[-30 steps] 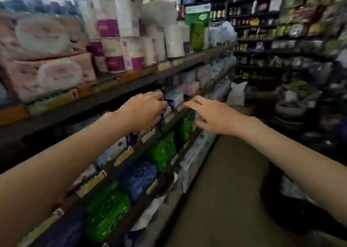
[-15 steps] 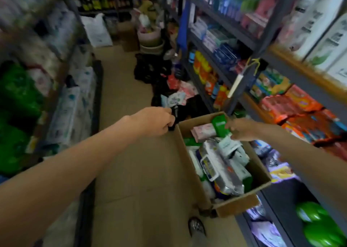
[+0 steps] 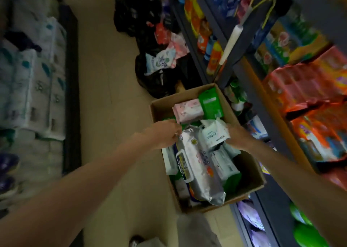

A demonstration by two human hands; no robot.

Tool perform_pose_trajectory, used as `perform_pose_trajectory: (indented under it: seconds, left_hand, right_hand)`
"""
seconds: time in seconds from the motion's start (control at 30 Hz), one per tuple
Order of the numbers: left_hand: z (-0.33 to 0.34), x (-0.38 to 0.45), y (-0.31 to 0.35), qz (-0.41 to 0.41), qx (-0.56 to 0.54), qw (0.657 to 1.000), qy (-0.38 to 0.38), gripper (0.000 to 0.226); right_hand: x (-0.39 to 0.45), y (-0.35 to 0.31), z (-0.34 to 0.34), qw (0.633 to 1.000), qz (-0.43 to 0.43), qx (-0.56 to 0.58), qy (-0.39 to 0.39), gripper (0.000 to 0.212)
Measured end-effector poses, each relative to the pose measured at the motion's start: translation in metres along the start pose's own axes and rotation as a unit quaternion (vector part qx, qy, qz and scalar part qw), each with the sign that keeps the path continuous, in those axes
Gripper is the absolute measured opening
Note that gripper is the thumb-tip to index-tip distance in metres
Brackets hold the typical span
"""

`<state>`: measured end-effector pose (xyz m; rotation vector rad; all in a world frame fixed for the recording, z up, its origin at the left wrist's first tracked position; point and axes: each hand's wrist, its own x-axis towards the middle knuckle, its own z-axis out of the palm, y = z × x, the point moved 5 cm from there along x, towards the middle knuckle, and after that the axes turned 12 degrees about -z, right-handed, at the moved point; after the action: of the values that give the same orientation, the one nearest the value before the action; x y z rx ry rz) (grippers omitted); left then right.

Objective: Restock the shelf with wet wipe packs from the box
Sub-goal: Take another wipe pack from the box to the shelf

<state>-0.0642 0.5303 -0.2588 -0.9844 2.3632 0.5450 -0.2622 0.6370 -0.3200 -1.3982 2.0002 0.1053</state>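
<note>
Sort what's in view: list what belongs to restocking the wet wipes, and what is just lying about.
Belongs to the job:
cardboard box
white wipe pack, gripped by the right hand
silver wipe pack, touched by the left hand
pink wipe pack
green wipe pack

Just lying about:
black bags on the floor
tissue roll packs
orange packs on the right-hand shelf

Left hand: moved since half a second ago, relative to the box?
Yes. The left hand was off the cardboard box's far left corner, over the floor; now it reaches in over the left wall, fingers at the silver pack.
</note>
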Motion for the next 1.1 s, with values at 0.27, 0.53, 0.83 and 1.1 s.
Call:
perform_pose_trajectory:
  seconds: [0.27, 0.53, 0.83, 1.1]
  left_hand:
    - [0.036, 0.04, 0.016, -0.046, -0.126, 0.991, 0.005, 0.065]
    - [-0.002, 0.076, 0.008, -0.135, -0.535, 0.834, -0.023, 0.059]
    - [0.03, 0.085, -0.047, -0.268, -0.617, 0.738, 0.058, 0.043]
    - [0.069, 0.084, -0.058, -0.291, -0.635, 0.715, 0.029, 0.045]
  right_hand:
    - [0.055, 0.007, 0.035, 0.974, 0.023, 0.171, 0.144, 0.031]
    - [0.054, -0.049, -0.085, 0.887, -0.2, 0.369, 0.193, 0.02]
    - [0.126, 0.025, 0.045, 0.997, -0.04, -0.03, -0.052, 0.038]
    - [0.13, -0.001, 0.041, 0.978, -0.075, -0.172, 0.092, 0.022]
